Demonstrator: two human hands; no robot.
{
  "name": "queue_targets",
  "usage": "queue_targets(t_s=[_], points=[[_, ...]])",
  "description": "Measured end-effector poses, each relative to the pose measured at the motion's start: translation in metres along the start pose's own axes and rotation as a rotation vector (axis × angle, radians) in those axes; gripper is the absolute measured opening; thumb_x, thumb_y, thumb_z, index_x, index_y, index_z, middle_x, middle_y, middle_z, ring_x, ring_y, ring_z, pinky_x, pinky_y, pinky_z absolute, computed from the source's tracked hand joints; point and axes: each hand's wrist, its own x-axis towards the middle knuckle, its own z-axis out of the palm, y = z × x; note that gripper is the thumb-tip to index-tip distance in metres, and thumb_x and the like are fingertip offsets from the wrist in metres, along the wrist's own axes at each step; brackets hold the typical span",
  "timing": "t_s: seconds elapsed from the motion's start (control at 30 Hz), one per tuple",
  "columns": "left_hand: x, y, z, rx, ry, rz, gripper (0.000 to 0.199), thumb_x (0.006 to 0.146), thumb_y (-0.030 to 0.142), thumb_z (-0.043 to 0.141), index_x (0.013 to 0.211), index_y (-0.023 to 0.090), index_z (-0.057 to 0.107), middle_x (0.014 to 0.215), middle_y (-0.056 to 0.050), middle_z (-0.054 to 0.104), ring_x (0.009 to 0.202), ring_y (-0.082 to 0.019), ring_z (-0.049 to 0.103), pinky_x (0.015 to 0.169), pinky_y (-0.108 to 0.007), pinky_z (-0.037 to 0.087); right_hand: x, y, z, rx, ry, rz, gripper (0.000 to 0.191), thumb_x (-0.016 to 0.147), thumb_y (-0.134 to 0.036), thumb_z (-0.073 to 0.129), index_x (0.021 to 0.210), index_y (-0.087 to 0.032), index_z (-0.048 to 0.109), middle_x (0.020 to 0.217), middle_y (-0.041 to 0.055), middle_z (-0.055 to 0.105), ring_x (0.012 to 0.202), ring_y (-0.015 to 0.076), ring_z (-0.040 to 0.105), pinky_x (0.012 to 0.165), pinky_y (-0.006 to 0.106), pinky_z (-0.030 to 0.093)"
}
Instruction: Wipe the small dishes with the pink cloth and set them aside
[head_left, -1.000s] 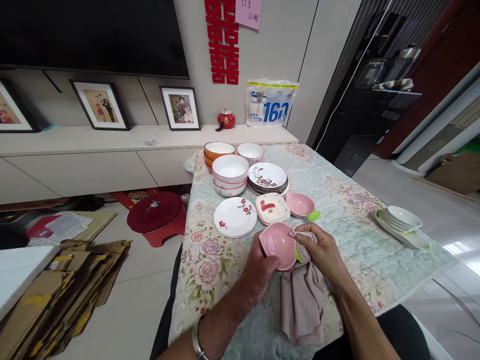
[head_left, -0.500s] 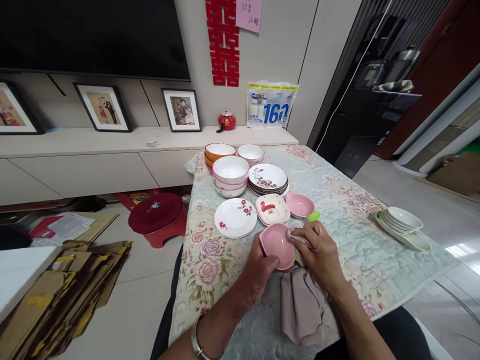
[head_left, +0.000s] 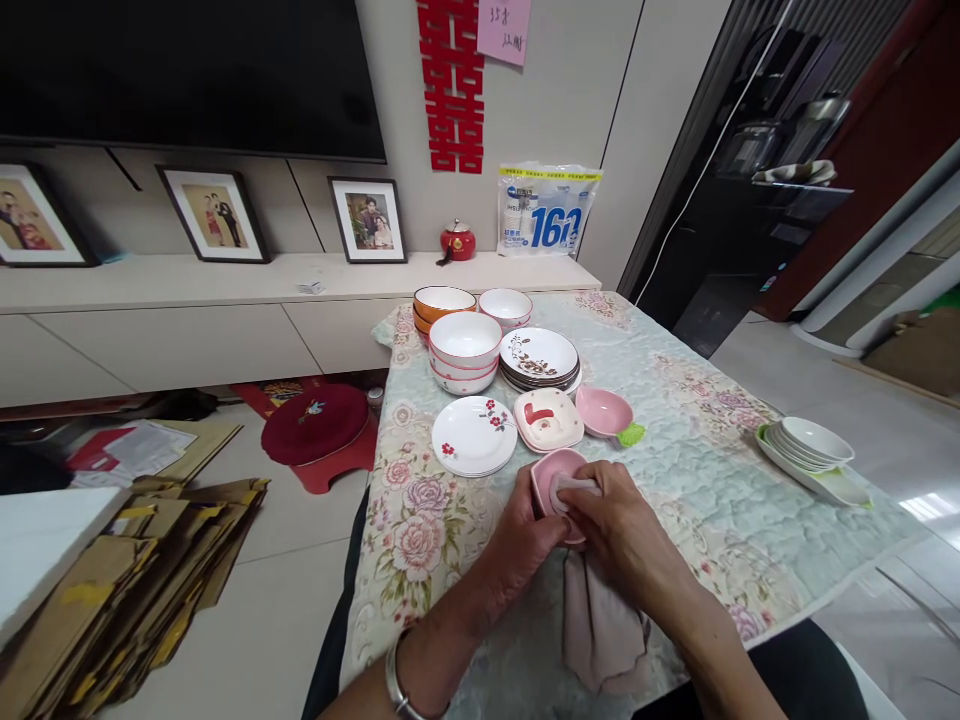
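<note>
A small pink bowl (head_left: 549, 466) is gripped at its left rim by my left hand (head_left: 523, 528), thumb over the near edge. My right hand (head_left: 609, 508) pinches a greyish-pink cloth (head_left: 604, 630) and presses part of it into the bowl; the rest hangs down over the table's near side. Just beyond are a second pink bowl with a green leaf handle (head_left: 604, 411), squarish patterned dishes (head_left: 548, 420) and white plates with red flowers (head_left: 474, 436).
Farther back stand white bowls (head_left: 465, 340), orange bowls (head_left: 444, 302) and brown-flowered plates (head_left: 538, 354). Small white dishes (head_left: 816, 440) sit on a long leaf-edged dish at the right. A red stool (head_left: 319, 425) and flattened cardboard (head_left: 142, 570) are left of the floral-covered table (head_left: 416, 545).
My right hand has moved left with the cloth, from the bowl's right rim into its inside. The bowl is now tilted more, and my left hand still holds it.
</note>
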Motion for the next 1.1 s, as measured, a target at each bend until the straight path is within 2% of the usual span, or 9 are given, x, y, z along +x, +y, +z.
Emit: queue_targets(t_s=[0.17,0.27,0.33,0.47,0.57,0.67,0.8,0.93,1.1], points=[[-0.001,-0.002,0.000,0.049,-0.056,0.042,0.067,0.056,0.001,0.062,0.119,0.019,0.053,0.106,-0.004,0.064,0.094,-0.020,0.059,0.076,-0.029,0.049,0.001,-0.001,0.016,-0.174,0.050,0.104,0.013,0.084,-0.010,0.054,0.083,-0.021,0.061,0.081,0.0063,0.058,0.073,0.0200,0.052,0.061,0.028,0.037],[0.000,-0.004,-0.001,0.039,-0.133,0.050,0.071,0.056,0.001,0.065,0.123,0.020,0.049,0.114,-0.006,0.062,0.099,-0.022,0.059,0.077,-0.030,0.050,0.006,-0.005,0.022,-0.041,0.150,0.132,0.014,0.091,-0.013,0.047,0.088,-0.020,0.060,0.084,0.0063,0.061,0.073,0.0191,0.057,0.064,0.029,0.041],[0.000,-0.004,-0.002,0.025,-0.142,0.040,0.072,0.055,0.000,0.067,0.122,0.020,0.048,0.113,-0.006,0.062,0.100,-0.023,0.059,0.078,-0.030,0.050,0.011,-0.007,0.020,0.112,0.157,0.119,0.015,0.093,-0.015,0.047,0.089,-0.021,0.060,0.089,0.0064,0.064,0.080,0.0197,0.060,0.070,0.030,0.044],[-0.002,0.001,-0.003,-0.031,-0.141,-0.017,0.072,0.053,-0.002,0.065,0.120,0.020,0.051,0.107,-0.004,0.063,0.097,-0.023,0.060,0.072,-0.029,0.052,0.013,-0.008,0.007,0.373,-0.070,0.033,0.021,0.093,-0.014,0.049,0.079,-0.022,0.062,0.083,0.0014,0.063,0.080,0.0170,0.059,0.071,0.028,0.045],[-0.002,0.002,-0.004,-0.093,-0.183,-0.051,0.073,0.054,-0.002,0.063,0.122,0.023,0.052,0.113,-0.004,0.062,0.086,-0.020,0.062,0.063,-0.029,0.053,0.011,-0.005,-0.001,0.382,-0.200,-0.027,0.023,0.093,-0.012,0.049,0.079,-0.022,0.064,0.082,0.0005,0.062,0.078,0.0160,0.057,0.069,0.027,0.044],[-0.001,0.000,-0.004,-0.115,-0.181,-0.068,0.069,0.057,0.000,0.060,0.122,0.021,0.054,0.099,-0.003,0.065,0.071,-0.017,0.061,0.056,-0.027,0.051,0.009,-0.006,-0.001,0.206,-0.111,-0.062,0.020,0.091,-0.012,0.052,0.084,-0.022,0.068,0.090,0.0043,0.062,0.086,0.0202,0.053,0.073,0.032,0.041],[-0.002,0.000,-0.005,-0.051,-0.238,-0.104,0.067,0.057,0.003,0.057,0.122,0.018,0.054,0.076,-0.002,0.064,0.063,-0.017,0.059,0.049,-0.025,0.050,0.010,-0.006,0.007,-0.020,0.046,-0.064,0.016,0.090,-0.014,0.055,0.083,-0.022,0.067,0.083,0.0059,0.060,0.081,0.0222,0.049,0.070,0.035,0.036],[-0.004,0.002,-0.006,-0.023,-0.254,-0.142,0.070,0.056,0.004,0.056,0.124,0.021,0.052,0.089,-0.004,0.066,0.070,-0.019,0.062,0.048,-0.025,0.052,0.011,0.000,0.013,-0.104,0.227,-0.003,0.012,0.093,-0.017,0.052,0.088,-0.020,0.062,0.081,0.0064,0.061,0.080,0.0232,0.052,0.073,0.038,0.039],[-0.005,0.002,-0.008,-0.011,-0.221,-0.146,0.062,0.062,0.008,0.058,0.123,0.020,0.053,0.090,-0.005,0.065,0.070,-0.018,0.061,0.047,-0.024,0.050,0.011,0.002,0.013,0.050,0.358,0.114,0.017,0.097,-0.022,0.049,0.105,-0.021,0.064,0.091,0.0078,0.061,0.084,0.0217,0.058,0.075,0.036,0.047]])
